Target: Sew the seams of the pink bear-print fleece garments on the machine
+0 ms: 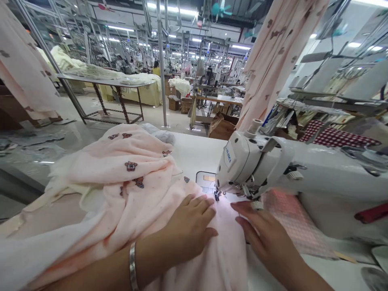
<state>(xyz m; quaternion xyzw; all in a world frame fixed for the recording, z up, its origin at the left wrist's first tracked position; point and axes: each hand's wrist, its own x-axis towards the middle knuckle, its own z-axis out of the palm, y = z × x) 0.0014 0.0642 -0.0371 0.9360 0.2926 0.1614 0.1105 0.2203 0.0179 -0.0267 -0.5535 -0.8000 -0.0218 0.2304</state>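
Pale pink fleece fabric (121, 178) printed with small bears lies bunched over the left of the table, and its edge runs under the presser foot (217, 195) of a white sewing machine (291, 161). My left hand (190, 226) rests flat on the fabric just left of the foot, fingers stretched out. To the right of the foot, my right hand (263, 230) is at the fabric's edge, thumb and forefinger apart with a gap between them. The needle's exact position is too small to make out.
The white table top (197, 149) extends behind the machine. A pink checked cloth (297, 222) lies under the machine arm. Pink printed fabric (273, 56) hangs behind. Farther off, a metal-legged table (145, 84) carries pale cloth, near a cardboard box (222, 125) on the floor.
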